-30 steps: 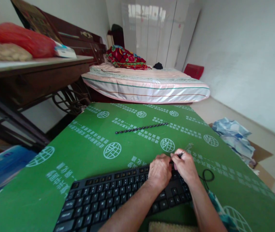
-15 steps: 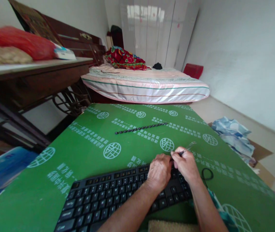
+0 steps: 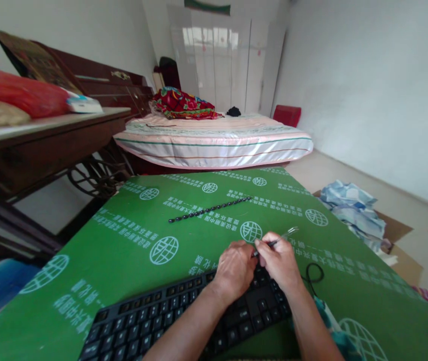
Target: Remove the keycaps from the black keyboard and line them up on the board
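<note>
A black keyboard (image 3: 169,316) lies on the green printed table cover (image 3: 124,240) near me. My left hand (image 3: 234,268) rests curled on the keyboard's far right corner, its fingers hidden against the keys. My right hand (image 3: 279,260) is closed in a pinch on a thin tool with a black grip and clear tip (image 3: 283,236), which points away to the right. The two hands touch over the keyboard's upper right keys. The keyboard's black cable (image 3: 313,273) loops beside my right wrist.
A string of dark beads (image 3: 210,209) lies stretched across the far half of the table. A dark wooden treadle table (image 3: 48,135) with bags stands left. A bed (image 3: 214,138) lies beyond. Crumpled blue cloth on cardboard (image 3: 353,205) lies on the floor at right.
The view has tilted up and shifted, so everything sits lower and further left. My hands stay together at the keyboard corner, with the tool still pinched in my right hand.
</note>
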